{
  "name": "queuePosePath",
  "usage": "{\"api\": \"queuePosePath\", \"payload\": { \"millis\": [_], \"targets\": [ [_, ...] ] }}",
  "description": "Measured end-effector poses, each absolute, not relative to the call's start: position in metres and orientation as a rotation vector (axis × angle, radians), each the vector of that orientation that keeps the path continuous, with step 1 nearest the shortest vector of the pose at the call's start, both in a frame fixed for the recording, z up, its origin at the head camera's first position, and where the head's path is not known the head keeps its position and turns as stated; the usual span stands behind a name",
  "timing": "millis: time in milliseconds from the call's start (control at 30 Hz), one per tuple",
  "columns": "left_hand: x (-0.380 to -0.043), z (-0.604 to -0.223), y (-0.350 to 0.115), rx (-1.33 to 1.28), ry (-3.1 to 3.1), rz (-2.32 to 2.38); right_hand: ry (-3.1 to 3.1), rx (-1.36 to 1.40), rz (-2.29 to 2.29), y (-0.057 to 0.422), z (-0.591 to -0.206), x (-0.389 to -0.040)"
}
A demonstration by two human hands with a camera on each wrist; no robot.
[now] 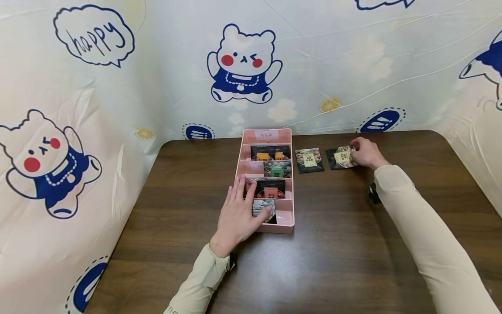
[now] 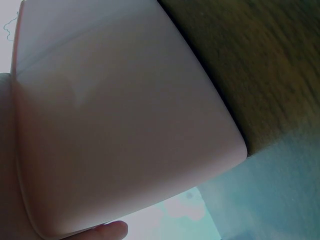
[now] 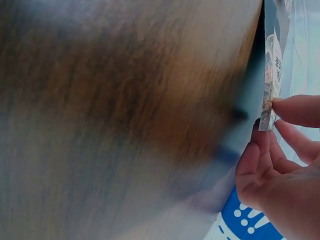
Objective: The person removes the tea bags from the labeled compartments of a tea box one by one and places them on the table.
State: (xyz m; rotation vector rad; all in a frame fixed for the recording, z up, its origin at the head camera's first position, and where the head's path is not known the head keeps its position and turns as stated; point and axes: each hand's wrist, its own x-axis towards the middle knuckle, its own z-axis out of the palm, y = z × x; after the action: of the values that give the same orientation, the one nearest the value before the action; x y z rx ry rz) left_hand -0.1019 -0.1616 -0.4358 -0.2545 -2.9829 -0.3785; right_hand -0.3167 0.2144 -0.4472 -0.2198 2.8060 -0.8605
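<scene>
A pink divided box [image 1: 290, 226] stands on the table with flat printed sachets in its compartments. My left hand [image 1: 239, 216] lies over its near left part, fingers fairly straight and spread across the left rim, thumb over the front compartment. In the left wrist view the box's outer wall [image 2: 125, 115] fills most of the picture. To the right of the box, my right hand [image 1: 368, 152] pinches the right edge of a dark sachet with a pale yellow label [image 1: 340, 157]. In the right wrist view, thumb and fingertips hold that sachet [image 3: 269, 85], seen nearly edge-on.
A second sachet with a pale yellow label [image 1: 310, 160] lies between the box and the right hand. Sachets with orange [image 1: 270, 153], green [image 1: 277, 170] and red labels [image 1: 270, 190] sit in separate compartments. A printed cloth [image 1: 313, 65] rises behind the wooden table [image 1: 333, 261].
</scene>
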Motion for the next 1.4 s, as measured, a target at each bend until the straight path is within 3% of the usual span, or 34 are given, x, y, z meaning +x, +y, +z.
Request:
{"api": "queuePosePath", "payload": {
  "millis": [1400],
  "targets": [
    [-0.1014, -0.4353, -0.1613, -0.244, -3.001, -0.376, 2.903, -0.301, -0.759, 0.2092, -0.4395, -0.3073]
  ]
}}
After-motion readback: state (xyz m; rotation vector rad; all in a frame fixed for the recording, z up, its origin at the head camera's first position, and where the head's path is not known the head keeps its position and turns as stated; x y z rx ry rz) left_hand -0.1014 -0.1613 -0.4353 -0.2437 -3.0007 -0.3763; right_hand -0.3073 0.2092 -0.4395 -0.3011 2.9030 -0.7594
